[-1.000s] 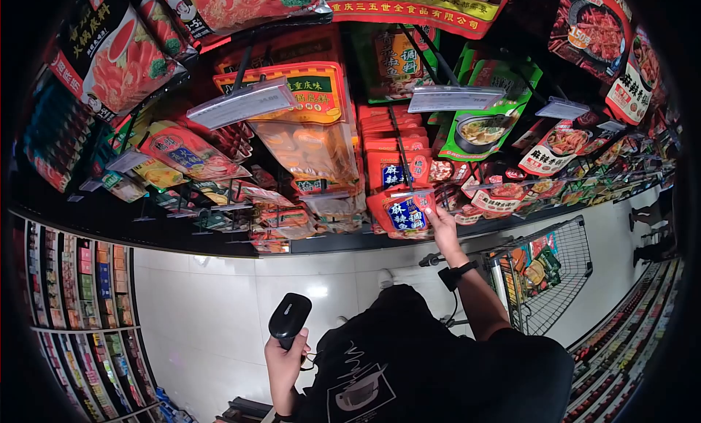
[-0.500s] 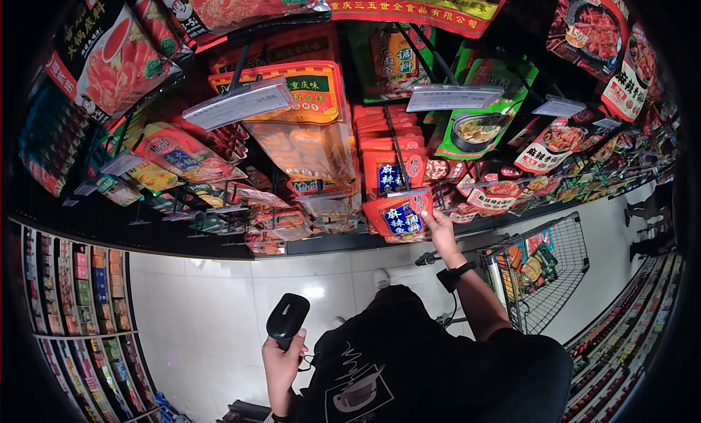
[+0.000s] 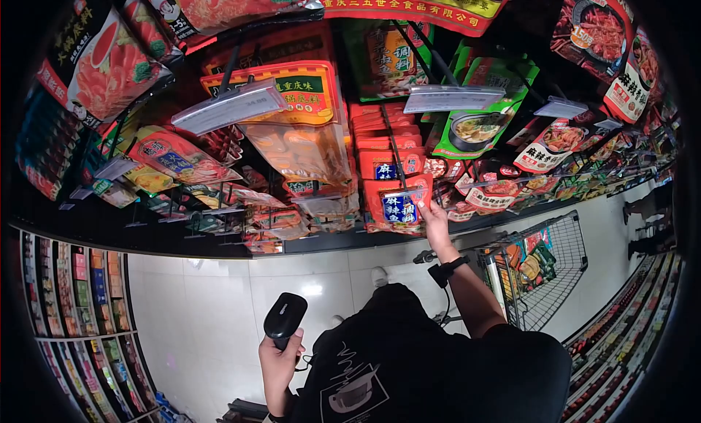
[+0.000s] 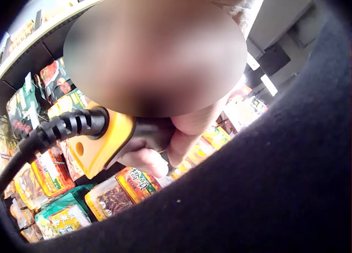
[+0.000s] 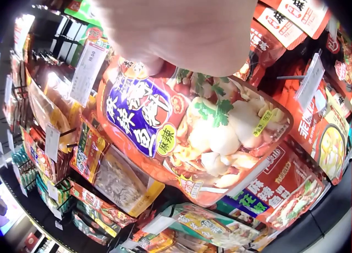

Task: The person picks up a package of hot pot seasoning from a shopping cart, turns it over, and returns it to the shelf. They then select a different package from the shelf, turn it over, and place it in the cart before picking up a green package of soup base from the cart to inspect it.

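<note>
The person over there has on a black short-sleeved T-shirt (image 3: pixel 467 372), printed with a pale outlined cup (image 3: pixel 354 395) in a slanted frame (image 3: pixel 374 375), squiggly lines (image 3: pixel 347 356) above the cup. Right of the cup, a chunky black wristband (image 3: pixel 447 270) has a thin dark cable (image 3: pixel 447 302). Pale shoes (image 3: pixel 379 277) show beyond the cup.

Orange packs (image 3: pixel 303 153) crowd the red pouch (image 3: pixel 398 204); room opens over the aisle floor (image 3: pixel 197 306).
</note>
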`<move>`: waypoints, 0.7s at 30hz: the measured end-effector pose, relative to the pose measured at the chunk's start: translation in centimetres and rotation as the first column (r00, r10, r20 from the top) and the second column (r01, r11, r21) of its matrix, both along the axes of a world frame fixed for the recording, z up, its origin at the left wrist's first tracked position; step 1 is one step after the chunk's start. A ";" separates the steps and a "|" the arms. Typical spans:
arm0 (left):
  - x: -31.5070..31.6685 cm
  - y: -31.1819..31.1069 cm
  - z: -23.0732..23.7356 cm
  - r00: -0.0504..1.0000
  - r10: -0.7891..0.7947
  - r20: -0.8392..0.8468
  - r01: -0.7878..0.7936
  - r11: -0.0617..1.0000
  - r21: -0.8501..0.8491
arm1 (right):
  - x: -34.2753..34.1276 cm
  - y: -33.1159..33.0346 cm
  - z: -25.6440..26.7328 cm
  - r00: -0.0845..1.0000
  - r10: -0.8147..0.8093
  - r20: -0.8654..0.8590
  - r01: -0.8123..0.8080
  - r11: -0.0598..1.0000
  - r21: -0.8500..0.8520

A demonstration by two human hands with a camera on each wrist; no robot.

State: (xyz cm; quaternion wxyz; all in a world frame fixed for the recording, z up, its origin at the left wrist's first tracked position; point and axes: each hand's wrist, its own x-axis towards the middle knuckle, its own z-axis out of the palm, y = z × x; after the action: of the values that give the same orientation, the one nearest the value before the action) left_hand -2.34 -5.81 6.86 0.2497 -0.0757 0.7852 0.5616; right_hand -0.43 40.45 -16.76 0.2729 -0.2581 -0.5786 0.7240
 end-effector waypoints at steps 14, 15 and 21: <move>-0.4 0.4 0.0 1.000 -0.007 0.012 0.008 0.999 -0.052 | -2.8 1.3 -2.8 1.000 -0.014 0.011 0.014 0.999 -0.032; -0.4 0.5 0.0 1.000 -0.004 0.017 0.005 0.999 -0.053 | -3.3 1.9 -4.1 1.000 -0.023 0.018 0.024 1.000 -0.020; -0.4 1.4 -0.3 0.999 0.010 0.031 -0.009 0.999 -0.049 | -8.4 3.6 -5.8 0.993 -0.114 -0.007 0.114 0.993 -0.036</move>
State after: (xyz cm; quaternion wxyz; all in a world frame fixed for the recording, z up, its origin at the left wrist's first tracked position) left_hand -2.70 -4.37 6.54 0.2574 -0.0944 0.7942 0.5423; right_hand -8.84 44.00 -22.55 0.3119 -0.2922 -0.5488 0.7185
